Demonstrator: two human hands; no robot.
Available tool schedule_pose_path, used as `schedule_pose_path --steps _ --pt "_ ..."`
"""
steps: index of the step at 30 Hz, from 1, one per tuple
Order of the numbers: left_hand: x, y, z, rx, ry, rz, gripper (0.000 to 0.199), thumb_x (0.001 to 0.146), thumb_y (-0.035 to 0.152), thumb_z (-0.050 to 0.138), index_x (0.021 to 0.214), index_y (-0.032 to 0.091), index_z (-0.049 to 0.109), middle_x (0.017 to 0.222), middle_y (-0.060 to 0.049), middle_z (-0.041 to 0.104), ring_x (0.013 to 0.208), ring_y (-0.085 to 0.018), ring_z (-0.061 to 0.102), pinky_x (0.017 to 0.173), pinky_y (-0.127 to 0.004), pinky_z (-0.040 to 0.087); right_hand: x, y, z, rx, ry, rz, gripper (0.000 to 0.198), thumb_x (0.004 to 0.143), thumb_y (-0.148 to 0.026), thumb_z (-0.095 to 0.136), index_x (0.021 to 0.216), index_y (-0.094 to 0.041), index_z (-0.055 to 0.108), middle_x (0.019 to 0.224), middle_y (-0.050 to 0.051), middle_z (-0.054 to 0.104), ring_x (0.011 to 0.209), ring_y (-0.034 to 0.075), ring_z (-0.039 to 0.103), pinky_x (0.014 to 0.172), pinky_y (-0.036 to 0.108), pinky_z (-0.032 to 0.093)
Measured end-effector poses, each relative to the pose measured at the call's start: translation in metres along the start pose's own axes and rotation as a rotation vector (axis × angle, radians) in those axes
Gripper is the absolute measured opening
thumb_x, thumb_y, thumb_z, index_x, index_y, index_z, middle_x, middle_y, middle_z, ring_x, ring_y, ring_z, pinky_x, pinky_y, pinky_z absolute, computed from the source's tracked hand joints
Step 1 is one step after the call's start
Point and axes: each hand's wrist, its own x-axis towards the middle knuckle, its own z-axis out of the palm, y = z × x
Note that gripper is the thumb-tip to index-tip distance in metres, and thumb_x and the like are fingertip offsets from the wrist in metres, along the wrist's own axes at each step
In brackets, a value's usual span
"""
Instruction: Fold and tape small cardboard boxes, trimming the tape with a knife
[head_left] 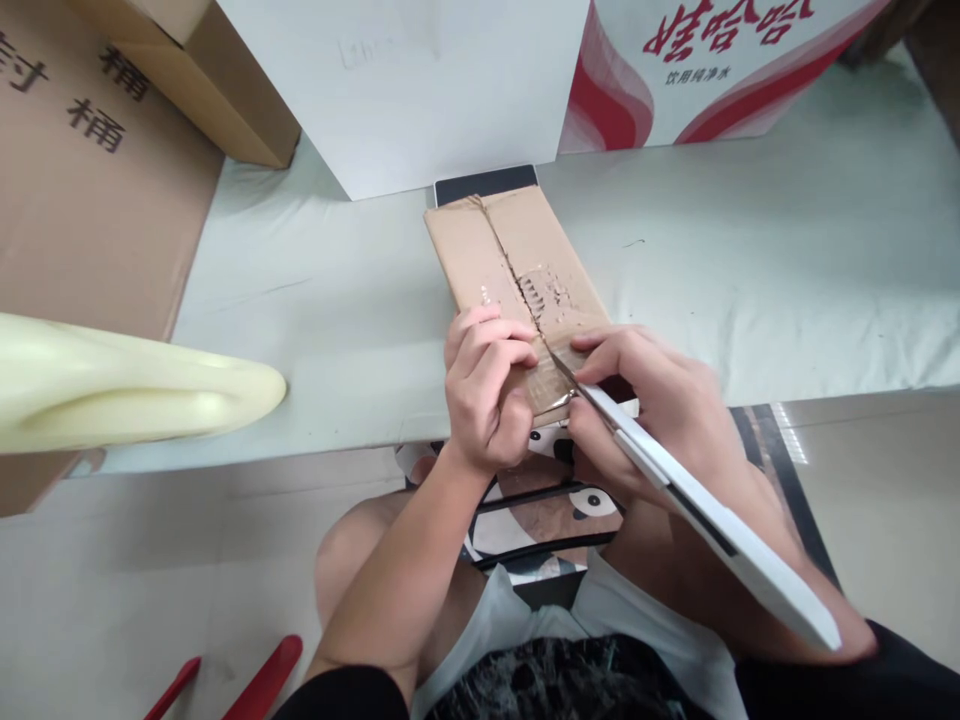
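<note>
A flat brown cardboard box (517,240) lies on the cloth-covered surface, its near end at the front edge. Clear tape and scuffed, torn paper run along its middle seam. My left hand (491,390) is closed over the near left part of the box, fingers curled on top. In my right hand (652,400) is a white utility knife (697,510), its handle pointing back toward my forearm. The blade tip touches the seam near the box's near end. Part of the right fingers is hidden behind the handle.
Behind the box stand a white carton (420,90) and a red-and-white carton (697,80). A dark flat object (487,186) peeks out at its far end. Brown cartons (90,190) and a pale yellow rounded object (135,385) are at left. Red bars (262,680) show on the floor.
</note>
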Motion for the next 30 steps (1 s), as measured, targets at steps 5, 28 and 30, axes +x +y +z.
schedule_pose_path --steps 5,28,30 --pt "0.0 0.001 -0.001 0.019 -0.008 -0.001 0.015 0.081 0.024 0.045 0.09 0.025 0.057 0.099 -0.007 0.071 0.103 -0.028 0.062 0.105 -0.051 0.048 0.0 0.002 0.0 0.017 0.003 -0.005 0.017 0.073 -0.012 0.058 0.083 -0.023 0.049 0.084 0.003 0.069 0.092 0.023 0.073 0.069 0.03 0.054" --pt "-0.001 0.0 0.001 0.009 0.01 -0.008 0.013 0.086 0.027 0.044 0.089 0.025 0.057 0.097 -0.006 0.071 0.101 -0.027 0.063 0.105 -0.053 0.048 -0.003 -0.002 -0.014 0.192 -0.12 0.038 0.024 0.063 -0.01 0.055 0.077 -0.024 0.042 0.073 -0.001 0.056 0.109 0.027 0.07 0.087 0.036 0.055" --pt "-0.001 0.0 0.001 0.001 0.012 -0.005 0.014 0.087 0.027 0.044 0.089 0.025 0.057 0.097 -0.006 0.071 0.101 -0.027 0.063 0.105 -0.053 0.047 -0.002 -0.003 -0.015 0.19 -0.122 0.033 0.023 0.064 -0.01 0.055 0.077 -0.024 0.041 0.072 -0.001 0.056 0.105 0.027 0.071 0.087 0.037 0.056"
